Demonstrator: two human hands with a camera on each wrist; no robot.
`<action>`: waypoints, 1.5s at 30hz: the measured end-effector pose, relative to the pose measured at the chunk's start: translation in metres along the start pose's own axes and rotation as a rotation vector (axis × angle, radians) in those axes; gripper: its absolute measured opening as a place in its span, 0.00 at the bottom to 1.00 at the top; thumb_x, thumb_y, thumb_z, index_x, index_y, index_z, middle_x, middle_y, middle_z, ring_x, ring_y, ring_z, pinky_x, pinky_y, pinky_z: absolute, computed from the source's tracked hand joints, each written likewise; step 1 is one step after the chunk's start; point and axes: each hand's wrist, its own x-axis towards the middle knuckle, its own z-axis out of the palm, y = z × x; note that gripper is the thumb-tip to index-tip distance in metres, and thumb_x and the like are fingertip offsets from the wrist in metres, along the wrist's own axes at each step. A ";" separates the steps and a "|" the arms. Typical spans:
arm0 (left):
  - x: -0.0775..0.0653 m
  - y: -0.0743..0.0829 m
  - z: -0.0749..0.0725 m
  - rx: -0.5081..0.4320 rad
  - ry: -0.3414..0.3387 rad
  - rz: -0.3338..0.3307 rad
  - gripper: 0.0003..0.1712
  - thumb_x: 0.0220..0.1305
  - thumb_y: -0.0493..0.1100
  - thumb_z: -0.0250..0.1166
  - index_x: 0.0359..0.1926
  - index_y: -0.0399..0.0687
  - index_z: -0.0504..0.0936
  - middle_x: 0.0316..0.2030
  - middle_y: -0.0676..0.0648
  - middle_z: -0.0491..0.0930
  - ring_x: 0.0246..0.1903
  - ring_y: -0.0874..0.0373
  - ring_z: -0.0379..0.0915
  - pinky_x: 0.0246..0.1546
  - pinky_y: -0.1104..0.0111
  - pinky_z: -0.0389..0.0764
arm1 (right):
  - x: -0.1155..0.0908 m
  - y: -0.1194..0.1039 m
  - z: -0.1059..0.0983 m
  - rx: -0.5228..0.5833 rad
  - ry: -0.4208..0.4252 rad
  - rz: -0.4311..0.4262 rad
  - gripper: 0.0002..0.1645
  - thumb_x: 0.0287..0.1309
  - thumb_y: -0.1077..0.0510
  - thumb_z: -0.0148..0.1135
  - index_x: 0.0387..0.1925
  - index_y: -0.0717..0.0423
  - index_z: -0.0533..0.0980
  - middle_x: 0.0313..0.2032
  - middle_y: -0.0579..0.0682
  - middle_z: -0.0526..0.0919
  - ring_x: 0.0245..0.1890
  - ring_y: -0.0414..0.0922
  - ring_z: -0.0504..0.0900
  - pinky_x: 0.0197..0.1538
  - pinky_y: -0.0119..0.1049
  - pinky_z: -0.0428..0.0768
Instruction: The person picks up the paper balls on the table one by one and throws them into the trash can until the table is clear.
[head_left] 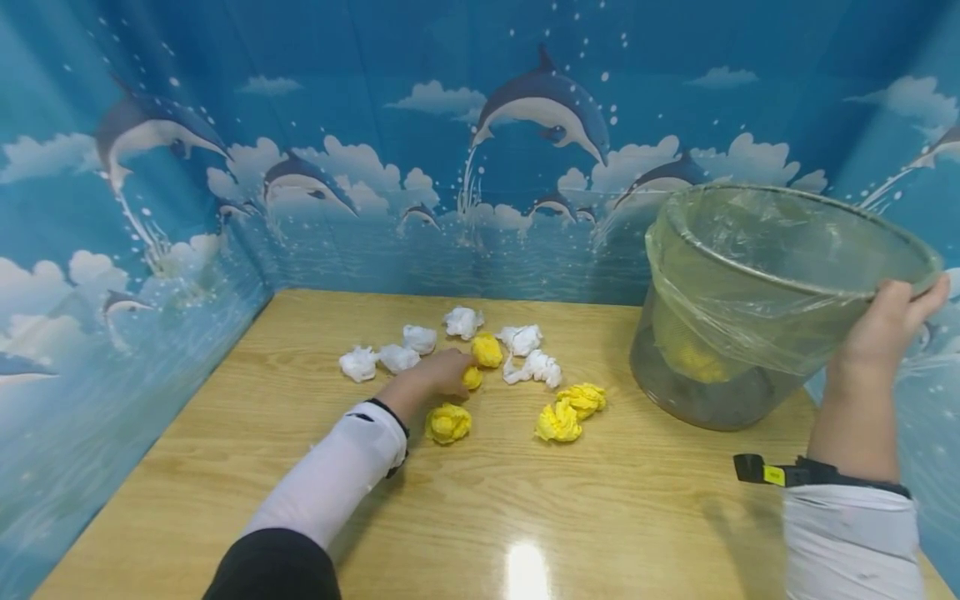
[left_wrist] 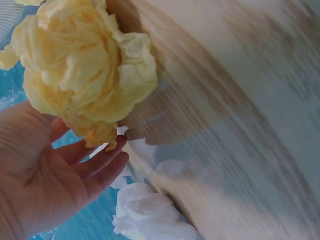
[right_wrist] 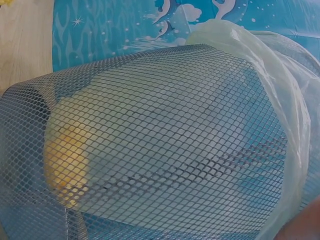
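Head view: mesh bin (head_left: pixel 757 396) stands on the table (head_left: pixel 637 517), mouth up, long axis running from base up and rightward in the picture; can't tell how much of that lean is lens. Pale bag (head_left: pixel 720 300) lines it, folded over the rim, with yellow paper (head_left: pixel 690 358) showing low inside. Right hand (head_left: pixel 885 333) at the bin's right side, fingers bent over the rim, gripping it. Left hand (head_left: pixel 435 375) well left of the bin, reaching toward the far side, fingers at a small yellow ball (head_left: pixel 472 377), partly hidden; roundish lump, no clear long axis. Another yellow ball sits just beyond that one, one more nearer the person, and a touching yellow pair (head_left: pixel 558 422) lies closer to the bin. Six white paper balls (head_left: pixel 463 322) are scattered left of the bin. Left wrist view: big yellow ball close to the lens covers the thumb area; visible fingers part-way open, loosely bent, gaps between, yellow paper at their tips. Can't tell if it's pinched. One white ball below the hand. Right wrist view: bin lies across the picture, base left, mouth right, yellow paper at the base end; only a bit of the hand shows by the rim.
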 end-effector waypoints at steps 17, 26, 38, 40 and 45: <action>-0.004 0.001 0.000 -0.001 0.016 -0.003 0.29 0.66 0.47 0.64 0.67 0.53 0.71 0.66 0.41 0.67 0.65 0.46 0.64 0.64 0.54 0.69 | -0.004 -0.002 0.000 -0.028 0.002 0.031 0.37 0.70 0.48 0.29 0.74 0.27 0.30 0.73 0.28 0.30 0.71 0.27 0.30 0.71 0.26 0.34; -0.002 -0.002 0.001 -0.001 0.009 0.006 0.28 0.66 0.45 0.63 0.67 0.53 0.71 0.66 0.41 0.67 0.66 0.47 0.63 0.64 0.55 0.68 | -0.005 -0.003 0.000 -0.021 -0.010 0.014 0.37 0.70 0.49 0.28 0.74 0.29 0.29 0.73 0.29 0.30 0.71 0.27 0.30 0.71 0.25 0.34; -0.003 -0.002 -0.002 -0.015 -0.002 -0.008 0.27 0.67 0.45 0.63 0.66 0.51 0.72 0.66 0.41 0.67 0.66 0.46 0.63 0.64 0.54 0.69 | -0.002 -0.001 -0.001 -0.016 -0.004 0.012 0.37 0.70 0.49 0.29 0.75 0.29 0.29 0.73 0.29 0.30 0.71 0.26 0.29 0.71 0.25 0.33; -0.003 -0.002 -0.002 -0.022 0.003 -0.007 0.27 0.66 0.45 0.63 0.65 0.50 0.72 0.66 0.41 0.67 0.66 0.46 0.63 0.64 0.54 0.68 | -0.001 -0.001 0.000 -0.015 -0.005 0.011 0.37 0.70 0.49 0.28 0.75 0.29 0.29 0.73 0.29 0.30 0.71 0.27 0.29 0.70 0.24 0.34; -0.003 -0.006 -0.004 -0.044 0.026 -0.007 0.26 0.65 0.45 0.64 0.64 0.50 0.74 0.65 0.41 0.68 0.65 0.46 0.63 0.64 0.54 0.69 | -0.001 -0.001 0.000 -0.020 -0.004 0.019 0.37 0.70 0.49 0.28 0.74 0.29 0.29 0.73 0.29 0.30 0.71 0.26 0.28 0.70 0.24 0.34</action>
